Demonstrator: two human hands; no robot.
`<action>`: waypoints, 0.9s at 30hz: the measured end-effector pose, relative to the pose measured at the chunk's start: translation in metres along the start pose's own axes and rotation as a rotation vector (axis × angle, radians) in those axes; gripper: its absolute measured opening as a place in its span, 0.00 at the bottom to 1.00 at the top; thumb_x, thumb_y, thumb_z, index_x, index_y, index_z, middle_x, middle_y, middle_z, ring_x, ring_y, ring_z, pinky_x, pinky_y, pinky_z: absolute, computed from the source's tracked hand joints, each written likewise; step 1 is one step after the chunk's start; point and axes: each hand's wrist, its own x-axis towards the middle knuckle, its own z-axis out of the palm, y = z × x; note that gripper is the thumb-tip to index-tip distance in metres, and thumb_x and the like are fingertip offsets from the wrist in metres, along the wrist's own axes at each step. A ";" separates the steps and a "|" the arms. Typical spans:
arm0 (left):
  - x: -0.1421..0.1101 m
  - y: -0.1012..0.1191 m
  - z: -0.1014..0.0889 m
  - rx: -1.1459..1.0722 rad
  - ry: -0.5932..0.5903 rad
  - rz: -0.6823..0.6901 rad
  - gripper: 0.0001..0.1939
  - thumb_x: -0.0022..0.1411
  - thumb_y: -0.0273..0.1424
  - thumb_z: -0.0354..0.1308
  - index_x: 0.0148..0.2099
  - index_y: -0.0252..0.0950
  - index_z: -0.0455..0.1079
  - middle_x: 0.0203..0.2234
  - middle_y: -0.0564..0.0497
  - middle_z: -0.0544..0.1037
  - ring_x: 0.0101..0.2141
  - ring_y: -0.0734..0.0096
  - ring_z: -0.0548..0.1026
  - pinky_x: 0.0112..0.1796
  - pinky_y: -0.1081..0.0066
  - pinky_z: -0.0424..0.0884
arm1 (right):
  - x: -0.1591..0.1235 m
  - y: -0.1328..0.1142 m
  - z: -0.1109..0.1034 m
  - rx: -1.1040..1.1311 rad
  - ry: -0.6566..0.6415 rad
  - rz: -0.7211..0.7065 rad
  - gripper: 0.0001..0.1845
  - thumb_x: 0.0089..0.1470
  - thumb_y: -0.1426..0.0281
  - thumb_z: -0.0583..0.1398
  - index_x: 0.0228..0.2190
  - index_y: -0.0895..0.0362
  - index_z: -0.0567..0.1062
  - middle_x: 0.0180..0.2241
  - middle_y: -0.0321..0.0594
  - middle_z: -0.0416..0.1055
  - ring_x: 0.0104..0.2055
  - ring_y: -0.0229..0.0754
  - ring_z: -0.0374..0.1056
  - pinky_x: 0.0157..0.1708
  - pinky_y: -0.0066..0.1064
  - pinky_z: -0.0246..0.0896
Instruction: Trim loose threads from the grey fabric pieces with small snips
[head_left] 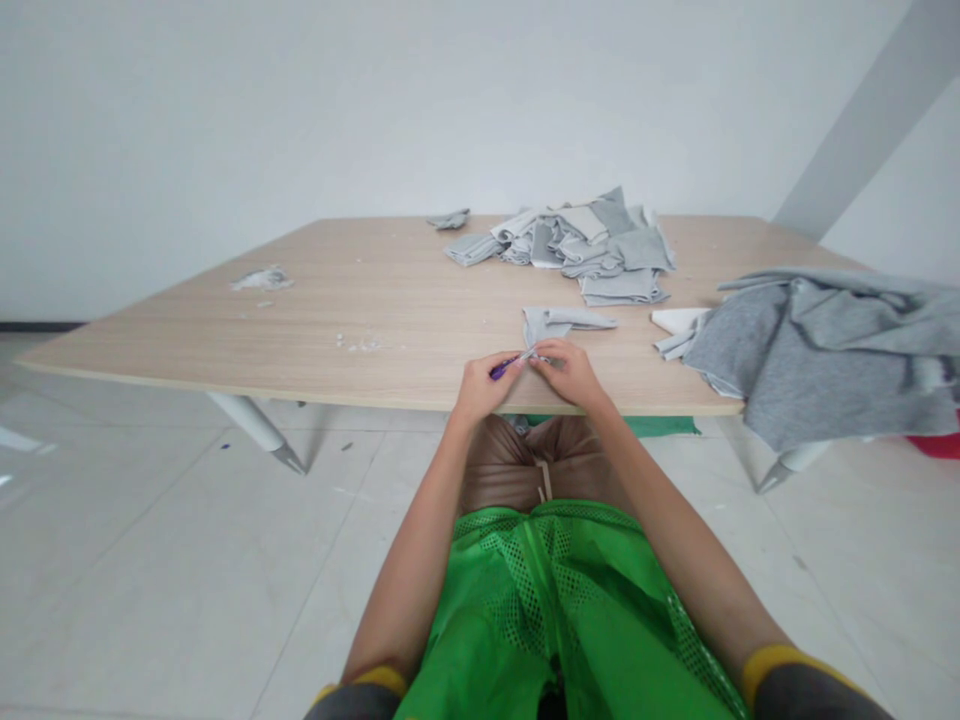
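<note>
My left hand (484, 384) is closed around a small tool with a purple handle (501, 370); its pale tip points toward my other hand, and its exact kind is too small to tell. Close beside it, my right hand (568, 371) pinches the near edge of a light grey cloth piece (559, 321). The fingertips of both hands almost meet at the table's front edge. From there the cloth spreads away from me, partly folded over on its right side. My fingers hide the spot where tool and cloth come together.
On the wooden table (405, 300) lies a heap of folded grey cloth pieces (611, 250) at the back. Larger grey fabric (817, 350) hangs over the front edge at right. White scraps (262, 278) sit at left, and a small grey piece (450, 219) lies near the wall.
</note>
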 end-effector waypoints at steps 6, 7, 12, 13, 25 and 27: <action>0.000 0.000 0.000 0.032 0.004 -0.002 0.16 0.66 0.41 0.58 0.46 0.36 0.80 0.43 0.46 0.84 0.43 0.60 0.82 0.48 0.63 0.76 | 0.000 0.003 0.000 -0.010 0.001 0.000 0.09 0.58 0.64 0.63 0.31 0.53 0.83 0.38 0.43 0.80 0.44 0.47 0.74 0.50 0.42 0.67; -0.001 0.000 0.000 0.037 0.007 -0.002 0.16 0.65 0.41 0.58 0.46 0.36 0.80 0.42 0.46 0.84 0.42 0.60 0.82 0.47 0.63 0.76 | 0.000 0.003 0.001 -0.009 0.002 -0.002 0.09 0.58 0.64 0.63 0.31 0.53 0.83 0.38 0.43 0.80 0.44 0.47 0.74 0.50 0.42 0.67; 0.000 -0.001 0.000 0.060 0.019 0.002 0.17 0.66 0.42 0.58 0.45 0.35 0.81 0.41 0.46 0.85 0.40 0.61 0.82 0.45 0.65 0.76 | -0.001 0.006 0.001 -0.006 0.008 -0.009 0.10 0.58 0.62 0.63 0.32 0.53 0.83 0.37 0.43 0.80 0.43 0.48 0.74 0.49 0.42 0.67; 0.000 -0.002 0.000 0.062 0.017 0.005 0.17 0.66 0.42 0.58 0.45 0.36 0.81 0.40 0.46 0.85 0.40 0.61 0.82 0.45 0.66 0.76 | 0.000 0.007 0.001 -0.005 0.010 -0.011 0.11 0.58 0.61 0.63 0.32 0.53 0.83 0.37 0.43 0.80 0.43 0.48 0.74 0.48 0.42 0.68; 0.000 -0.002 0.001 0.063 -0.002 0.028 0.17 0.66 0.42 0.58 0.44 0.36 0.81 0.40 0.46 0.85 0.40 0.60 0.82 0.43 0.67 0.75 | -0.001 0.007 0.002 0.003 0.017 -0.034 0.10 0.57 0.63 0.64 0.29 0.53 0.83 0.34 0.42 0.80 0.40 0.48 0.74 0.47 0.41 0.68; 0.000 -0.003 0.001 0.061 0.001 0.029 0.18 0.66 0.42 0.58 0.45 0.35 0.81 0.40 0.45 0.85 0.40 0.60 0.82 0.44 0.66 0.75 | -0.001 0.006 0.001 0.004 0.018 -0.038 0.09 0.57 0.63 0.64 0.29 0.54 0.83 0.34 0.42 0.80 0.40 0.47 0.74 0.46 0.40 0.67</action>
